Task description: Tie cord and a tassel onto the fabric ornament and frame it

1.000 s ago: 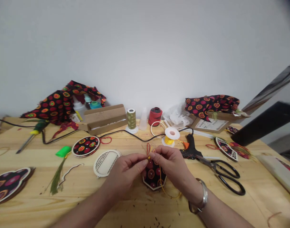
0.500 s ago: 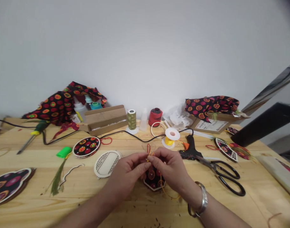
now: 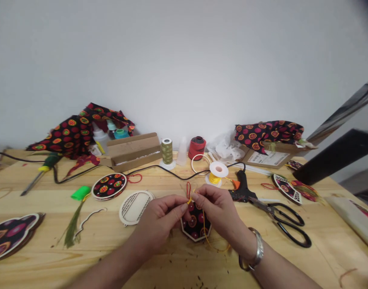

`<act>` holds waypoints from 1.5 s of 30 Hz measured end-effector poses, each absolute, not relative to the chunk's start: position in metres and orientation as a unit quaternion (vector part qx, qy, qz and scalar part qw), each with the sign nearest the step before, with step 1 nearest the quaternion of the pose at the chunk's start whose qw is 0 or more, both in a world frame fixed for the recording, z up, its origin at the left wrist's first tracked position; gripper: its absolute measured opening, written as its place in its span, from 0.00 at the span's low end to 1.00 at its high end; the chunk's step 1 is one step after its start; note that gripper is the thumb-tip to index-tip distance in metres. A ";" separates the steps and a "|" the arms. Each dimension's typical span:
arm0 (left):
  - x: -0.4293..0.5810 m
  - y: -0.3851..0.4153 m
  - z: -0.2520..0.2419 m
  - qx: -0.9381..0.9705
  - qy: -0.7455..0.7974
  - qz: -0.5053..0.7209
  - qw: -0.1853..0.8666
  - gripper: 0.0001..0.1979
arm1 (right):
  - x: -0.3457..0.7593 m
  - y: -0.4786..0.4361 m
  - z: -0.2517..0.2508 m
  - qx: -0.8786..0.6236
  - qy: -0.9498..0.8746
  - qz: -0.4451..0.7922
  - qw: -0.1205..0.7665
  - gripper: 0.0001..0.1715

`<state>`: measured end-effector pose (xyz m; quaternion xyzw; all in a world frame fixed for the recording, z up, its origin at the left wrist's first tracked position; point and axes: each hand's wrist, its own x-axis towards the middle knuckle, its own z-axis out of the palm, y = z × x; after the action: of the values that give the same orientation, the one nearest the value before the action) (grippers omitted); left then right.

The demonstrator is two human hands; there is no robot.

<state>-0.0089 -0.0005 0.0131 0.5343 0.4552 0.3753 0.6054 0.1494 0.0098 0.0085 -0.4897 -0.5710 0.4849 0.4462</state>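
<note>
A small octagonal ornament (image 3: 196, 224) covered in black fabric with red and orange circles lies on the wooden table (image 3: 172, 265). A red cord loop (image 3: 188, 188) sticks up from its top. My left hand (image 3: 162, 218) and my right hand (image 3: 217, 210) meet just above it, both pinching a thin yellow thread (image 3: 205, 233) at the loop. The thread trails down across the ornament and curls on the table under my right wrist, which wears a silver bracelet (image 3: 256, 251).
Black scissors (image 3: 285, 222) and a glue gun (image 3: 241, 186) lie to the right. A yellow thread spool (image 3: 217, 172), olive spool (image 3: 166, 151) and red spool (image 3: 197, 147) stand behind. A pale wooden frame (image 3: 135, 205), round ornament (image 3: 109, 185), green tassel (image 3: 75, 212) and screwdriver (image 3: 39, 173) lie left.
Both hands stayed pinched together at the loop, shifting only slightly; the ornament and thread moved a little with them.
</note>
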 end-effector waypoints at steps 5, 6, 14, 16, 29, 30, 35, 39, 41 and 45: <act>-0.008 -0.001 0.014 0.525 0.455 0.377 0.613 0.08 | 0.149 0.011 0.008 -0.499 -0.575 0.475 0.441 0.14; -0.008 0.000 0.014 0.523 0.456 0.379 0.612 0.08 | 0.149 0.011 0.008 -0.504 -0.579 0.465 0.441 0.13; -0.007 0.001 0.017 0.486 0.483 0.401 0.608 0.09 | 0.150 0.003 0.006 -0.432 -0.736 0.142 0.502 0.05; -0.007 0.001 0.017 0.488 0.478 0.404 0.609 0.09 | 0.149 -0.001 0.005 -0.402 -0.780 0.099 0.469 0.07; -0.009 0.001 0.017 0.561 0.501 0.380 0.538 0.07 | 0.149 -0.001 0.004 -0.410 -0.813 0.021 0.413 0.10; -0.009 0.001 0.018 0.569 0.506 0.377 0.527 0.08 | 0.149 -0.002 0.004 -0.408 -0.817 0.013 0.408 0.11; -0.009 0.000 0.019 0.590 0.516 0.371 0.498 0.09 | 0.151 -0.004 0.006 -0.399 -0.838 -0.017 0.372 0.12; -0.008 -0.002 0.019 0.601 0.512 0.367 0.492 0.08 | 0.152 -0.004 0.003 -0.399 -0.849 -0.027 0.346 0.13; -0.008 -0.002 0.018 0.604 0.505 0.366 0.495 0.09 | 0.152 -0.003 0.001 -0.400 -0.850 -0.028 0.341 0.13; -0.008 -0.003 0.019 0.604 0.503 0.366 0.498 0.09 | 0.152 -0.001 0.000 -0.405 -0.849 -0.028 0.339 0.13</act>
<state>-0.0078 -0.0026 0.0187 0.6041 0.5033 0.3656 0.4980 0.1525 -0.0007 -0.0003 -0.4053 -0.8488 -0.0283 0.3385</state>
